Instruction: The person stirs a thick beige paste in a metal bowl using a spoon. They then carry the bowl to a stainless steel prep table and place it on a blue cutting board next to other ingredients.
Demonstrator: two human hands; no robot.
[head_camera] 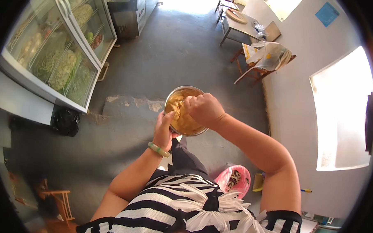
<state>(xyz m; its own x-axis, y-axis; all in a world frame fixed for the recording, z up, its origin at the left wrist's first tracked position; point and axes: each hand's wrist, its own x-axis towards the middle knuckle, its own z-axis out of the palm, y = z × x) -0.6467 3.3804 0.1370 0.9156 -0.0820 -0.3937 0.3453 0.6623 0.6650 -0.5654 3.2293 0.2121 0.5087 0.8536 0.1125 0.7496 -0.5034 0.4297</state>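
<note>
A round metal bowl (pixel 190 134) is held in front of my body, with a thick yellow-brown mixture (pixel 181 114) inside. My left hand (pixel 165 128) grips the bowl's left side, its thumb over the rim; a green and white bangle (pixel 158 149) circles that wrist. Over the bowl's right part is my right hand (pixel 204 109), its fingers curled closed at the mixture. Whatever those fingers may hold is hidden beneath them.
A glass-door display fridge (pixel 53 47) with vegetables stands at the left, a black plastic bag (pixel 65 121) by its base. To the right are a wooden chair (pixel 259 71) and a small table (pixel 236 25). A pink-lined bin (pixel 247 183) stands near my right side.
</note>
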